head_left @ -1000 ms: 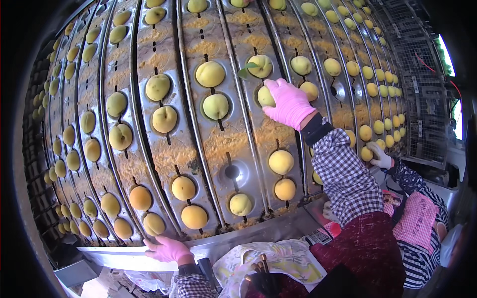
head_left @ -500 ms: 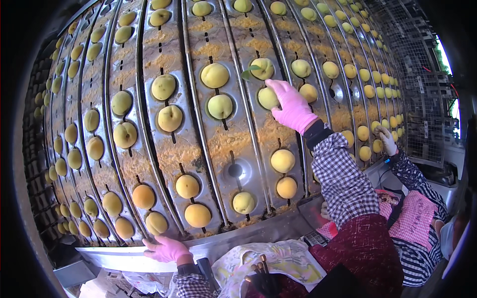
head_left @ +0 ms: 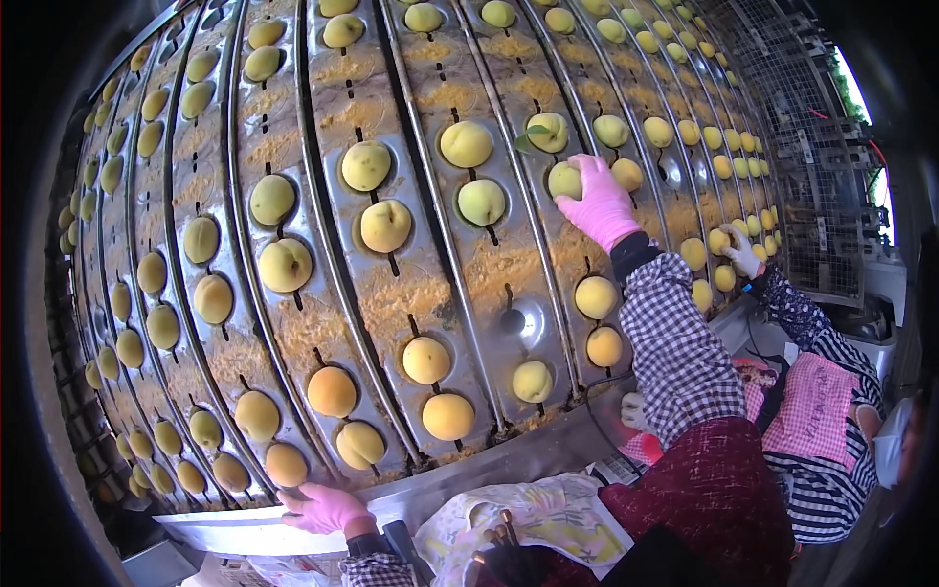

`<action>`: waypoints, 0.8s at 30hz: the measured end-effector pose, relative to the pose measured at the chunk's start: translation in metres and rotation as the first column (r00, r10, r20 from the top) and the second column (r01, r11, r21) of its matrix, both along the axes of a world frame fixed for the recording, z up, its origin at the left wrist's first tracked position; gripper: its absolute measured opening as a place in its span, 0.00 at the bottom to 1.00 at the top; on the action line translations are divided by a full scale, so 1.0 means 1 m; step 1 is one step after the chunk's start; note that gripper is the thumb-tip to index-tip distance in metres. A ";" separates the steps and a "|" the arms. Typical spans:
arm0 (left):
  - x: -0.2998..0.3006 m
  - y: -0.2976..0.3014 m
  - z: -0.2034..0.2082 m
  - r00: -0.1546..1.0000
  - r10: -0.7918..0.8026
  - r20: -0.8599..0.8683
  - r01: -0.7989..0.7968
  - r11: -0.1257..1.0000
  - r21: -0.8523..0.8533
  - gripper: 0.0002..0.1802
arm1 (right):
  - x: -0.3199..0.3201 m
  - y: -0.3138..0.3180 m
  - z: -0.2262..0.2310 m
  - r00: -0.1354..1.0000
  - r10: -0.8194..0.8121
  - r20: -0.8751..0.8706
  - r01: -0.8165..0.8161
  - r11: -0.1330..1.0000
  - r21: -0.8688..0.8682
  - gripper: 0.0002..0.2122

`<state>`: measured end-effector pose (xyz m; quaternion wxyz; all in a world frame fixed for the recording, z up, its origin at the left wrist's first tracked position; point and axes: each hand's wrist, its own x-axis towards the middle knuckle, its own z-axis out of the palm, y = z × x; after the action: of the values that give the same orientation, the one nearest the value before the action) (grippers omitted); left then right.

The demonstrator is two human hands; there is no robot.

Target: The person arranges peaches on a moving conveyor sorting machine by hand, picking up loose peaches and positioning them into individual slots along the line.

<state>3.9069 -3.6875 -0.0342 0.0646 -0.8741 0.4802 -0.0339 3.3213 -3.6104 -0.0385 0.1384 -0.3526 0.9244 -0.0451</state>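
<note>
Rows of yellow peaches (head_left: 467, 145) sit in the round cups of a wide metal conveyor (head_left: 494, 323). My right hand (head_left: 602, 203), in a pink glove, has its fingers and thumb around the right side of a greenish-yellow peach (head_left: 563, 180) still in its cup. Just above it, another peach (head_left: 550, 132) carries a green leaf (head_left: 525, 144). At the conveyor's near edge, my pink-gloved left hand (head_left: 328, 509) lies on the metal rail (head_left: 235, 526), fingers stretched out and holding nothing. A peach (head_left: 287, 465) lies close to those fingertips.
To the right, a co-worker's white-gloved hand (head_left: 745, 252) touches a peach in the same conveyor. Orange-brown pulp (head_left: 386, 293) coats the slats between the cups. One near cup (head_left: 516, 323) holds no fruit. A wire-mesh guard (head_left: 802, 137) stands at the far right.
The conveyor with its peaches has shifted to the right. My right hand has moved right along with the peach it touches. My left hand has barely moved. The co-worker's hand has moved left.
</note>
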 end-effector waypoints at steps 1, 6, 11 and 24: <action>0.007 -0.003 -0.002 0.999 0.001 0.041 -0.002 1.000 0.018 0.31 | 0.003 -0.003 0.003 0.998 -0.057 0.017 0.056 0.998 0.020 0.29; 0.024 -0.008 -0.005 0.998 -0.021 0.058 0.021 1.000 0.009 0.30 | 0.012 -0.017 0.007 0.981 -0.195 -0.005 0.194 0.975 0.104 0.27; 0.027 -0.009 -0.008 0.998 -0.008 0.063 0.007 1.000 0.023 0.30 | 0.002 0.000 -0.016 0.993 -0.110 0.034 0.112 0.992 -0.061 0.22; 0.024 -0.010 -0.002 0.999 0.005 0.040 -0.006 1.000 0.024 0.30 | 0.021 -0.011 0.024 0.996 -0.080 0.037 0.081 0.996 -0.023 0.24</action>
<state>3.9309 -3.6977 -0.0365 0.0848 -0.8736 0.4770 -0.0457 3.3427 -3.6219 -0.0141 0.1488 -0.3157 0.9346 -0.0683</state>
